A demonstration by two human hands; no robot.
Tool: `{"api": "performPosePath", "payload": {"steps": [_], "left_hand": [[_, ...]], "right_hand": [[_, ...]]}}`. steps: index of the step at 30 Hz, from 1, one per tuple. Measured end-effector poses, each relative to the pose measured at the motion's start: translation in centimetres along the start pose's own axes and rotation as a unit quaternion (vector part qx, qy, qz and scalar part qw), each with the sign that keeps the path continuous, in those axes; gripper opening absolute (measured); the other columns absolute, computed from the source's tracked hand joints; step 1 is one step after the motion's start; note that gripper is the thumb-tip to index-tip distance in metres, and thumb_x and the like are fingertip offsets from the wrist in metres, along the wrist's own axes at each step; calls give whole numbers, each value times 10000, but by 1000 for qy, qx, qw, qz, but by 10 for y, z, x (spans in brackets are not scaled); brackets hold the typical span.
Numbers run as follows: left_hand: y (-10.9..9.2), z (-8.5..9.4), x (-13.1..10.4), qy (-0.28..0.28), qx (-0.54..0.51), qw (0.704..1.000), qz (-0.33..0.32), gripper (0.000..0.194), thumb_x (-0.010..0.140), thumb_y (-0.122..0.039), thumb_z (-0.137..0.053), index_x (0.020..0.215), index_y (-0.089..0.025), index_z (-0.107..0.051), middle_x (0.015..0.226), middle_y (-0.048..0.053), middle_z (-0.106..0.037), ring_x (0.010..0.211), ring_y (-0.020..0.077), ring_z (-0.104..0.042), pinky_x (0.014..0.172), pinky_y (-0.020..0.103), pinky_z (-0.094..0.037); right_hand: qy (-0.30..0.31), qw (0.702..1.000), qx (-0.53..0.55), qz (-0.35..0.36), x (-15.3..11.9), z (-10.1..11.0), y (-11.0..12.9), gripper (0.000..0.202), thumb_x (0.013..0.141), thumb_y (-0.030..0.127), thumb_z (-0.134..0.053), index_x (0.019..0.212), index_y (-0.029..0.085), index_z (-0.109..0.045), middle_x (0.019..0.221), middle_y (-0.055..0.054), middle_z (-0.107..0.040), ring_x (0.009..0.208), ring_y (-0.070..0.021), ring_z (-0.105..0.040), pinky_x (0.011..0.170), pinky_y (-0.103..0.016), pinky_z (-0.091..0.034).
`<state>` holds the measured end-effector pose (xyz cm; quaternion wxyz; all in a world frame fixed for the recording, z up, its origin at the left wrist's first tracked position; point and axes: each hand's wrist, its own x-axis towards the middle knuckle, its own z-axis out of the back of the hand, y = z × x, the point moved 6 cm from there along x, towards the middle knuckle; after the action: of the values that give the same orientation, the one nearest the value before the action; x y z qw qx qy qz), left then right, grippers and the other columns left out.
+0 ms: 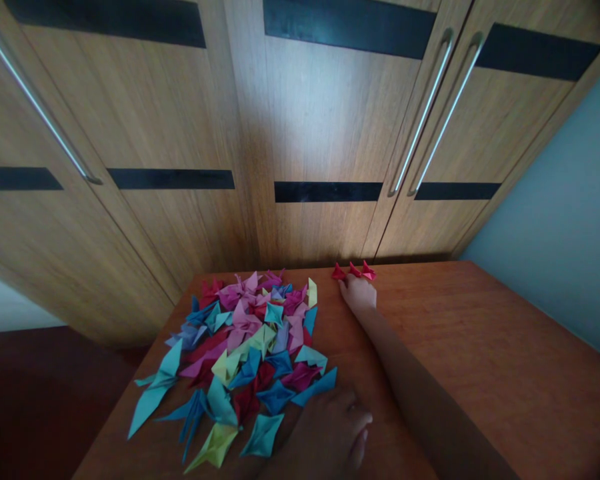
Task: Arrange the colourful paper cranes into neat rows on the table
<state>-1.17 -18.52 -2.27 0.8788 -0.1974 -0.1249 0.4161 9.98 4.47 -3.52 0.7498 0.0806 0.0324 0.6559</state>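
Two hands flank one heap of multicoloured folded-paper shapes: the left hand loosely curled, near right, grip hidden; the right hand, farther right, at three red folded-paper pieces, grasp unclear.

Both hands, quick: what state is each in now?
Left hand: fingers partly curled, nothing visible in it; whether closed, unclear.
Right hand: at the red folded papers; grip can't be told.

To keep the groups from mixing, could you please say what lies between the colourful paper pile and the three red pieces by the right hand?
In the head view, only bare table lies between the pile and the red pieces.
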Motion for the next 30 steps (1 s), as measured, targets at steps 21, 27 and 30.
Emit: {"api": "performPosePath", "payload": {"steps": [21, 27, 30], "left_hand": [[-4, 7, 1, 9, 10, 1000, -14, 66, 844, -237, -534, 877, -232, -591, 920, -9, -628, 812, 152, -589, 641, 258, -397], [-4, 4, 2, 8, 12, 1000, -20, 81, 841, -236, -546, 913, -239, -582, 957, -11, -625, 841, 157, -585, 664, 262, -403], [-3, 1, 2, 9, 10, 1000, -19, 69, 840, -231, -548, 898, -236, -585, 935, -11, -619, 835, 154, -581, 674, 263, -404]], "right_hand": [[-28, 999, -9, -29, -13, 10, -16, 449, 930, 518, -312, 1110, 205, -580, 979, -131, -664, 912, -274, -641, 779, -395, -479], [-35, 998, -35, -36, -11, 11, -34, 441, 903, 518, -378, 1074, 154, -560, 897, -132, -668, 871, -304, -661, 744, -410, -490], [-23, 998, -42, -41, -5, 7, -31, 389, 910, 459, -392, 1067, 145, -558, 926, -143, -665, 881, -299, -662, 748, -400, -491]]}}
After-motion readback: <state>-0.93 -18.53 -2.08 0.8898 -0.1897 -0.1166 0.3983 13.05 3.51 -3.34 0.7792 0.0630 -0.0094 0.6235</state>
